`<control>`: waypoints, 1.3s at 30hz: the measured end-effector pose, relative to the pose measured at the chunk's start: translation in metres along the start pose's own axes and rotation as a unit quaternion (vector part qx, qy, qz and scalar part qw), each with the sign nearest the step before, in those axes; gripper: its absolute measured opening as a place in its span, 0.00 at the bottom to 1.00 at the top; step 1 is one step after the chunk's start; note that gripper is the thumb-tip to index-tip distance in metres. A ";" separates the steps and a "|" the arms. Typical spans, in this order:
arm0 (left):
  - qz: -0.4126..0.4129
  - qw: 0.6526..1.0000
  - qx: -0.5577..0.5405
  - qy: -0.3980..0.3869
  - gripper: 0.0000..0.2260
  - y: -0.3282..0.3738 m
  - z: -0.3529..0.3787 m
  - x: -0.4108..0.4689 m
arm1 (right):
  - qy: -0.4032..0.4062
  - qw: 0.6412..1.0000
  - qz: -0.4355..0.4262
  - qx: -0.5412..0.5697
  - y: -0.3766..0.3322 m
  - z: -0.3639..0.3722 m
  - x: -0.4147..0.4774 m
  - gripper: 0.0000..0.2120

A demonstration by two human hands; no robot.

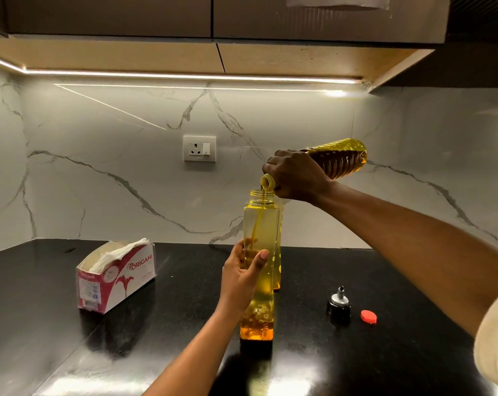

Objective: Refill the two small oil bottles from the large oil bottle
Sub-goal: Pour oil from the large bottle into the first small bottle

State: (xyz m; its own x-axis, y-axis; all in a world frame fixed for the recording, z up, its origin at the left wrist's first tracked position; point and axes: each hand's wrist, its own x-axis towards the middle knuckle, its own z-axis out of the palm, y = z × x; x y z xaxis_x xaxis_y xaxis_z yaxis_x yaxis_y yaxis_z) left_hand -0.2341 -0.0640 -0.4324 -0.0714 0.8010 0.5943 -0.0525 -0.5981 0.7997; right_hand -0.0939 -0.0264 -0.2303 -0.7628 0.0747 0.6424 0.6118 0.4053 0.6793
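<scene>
I'm filling the near small bottle (260, 221) on the worktop (385, 352); my right hand (295, 177) wraps the tilted large oil bottle (339, 158), pouring; my left hand (242, 278) grips the small bottle's middle; next, I judge: hold the stream centred, then right the large bottle before overflow.
</scene>
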 end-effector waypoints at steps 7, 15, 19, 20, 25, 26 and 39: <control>0.002 1.000 0.001 0.002 0.36 -0.001 0.000 0.000 | 0.004 1.000 -0.005 -0.004 0.000 0.001 0.000 0.07; 0.003 1.000 0.008 0.002 0.38 -0.001 -0.001 0.001 | 0.003 1.000 -0.011 -0.003 0.002 0.002 0.001 0.07; 0.003 1.000 0.004 0.001 0.40 0.000 0.000 0.000 | 0.005 1.000 -0.020 -0.007 0.002 0.001 0.002 0.07; 0.003 1.000 0.003 0.000 0.40 0.000 0.000 0.000 | 0.005 1.000 -0.021 -0.008 0.002 0.001 0.002 0.07; 0.000 1.000 -0.002 0.000 0.39 0.001 0.000 0.000 | 0.005 1.000 -0.020 -0.013 0.002 0.000 0.001 0.06; -0.001 1.000 -0.005 -0.001 0.38 0.002 0.000 -0.001 | 0.007 1.000 -0.019 -0.012 0.001 0.000 0.001 0.06; 0.000 1.000 0.005 -0.006 0.37 -0.001 -0.001 0.000 | 0.005 1.000 -0.027 -0.013 0.002 0.000 0.002 0.06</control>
State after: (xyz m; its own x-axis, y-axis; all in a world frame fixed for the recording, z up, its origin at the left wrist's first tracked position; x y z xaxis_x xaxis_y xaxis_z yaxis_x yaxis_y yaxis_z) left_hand -0.2348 -0.0633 -0.4326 -0.0602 0.8016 0.5949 -0.0416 -0.5974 0.8008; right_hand -0.0944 -0.0251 -0.2278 -0.7928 0.0449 0.6078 0.5754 0.3838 0.7222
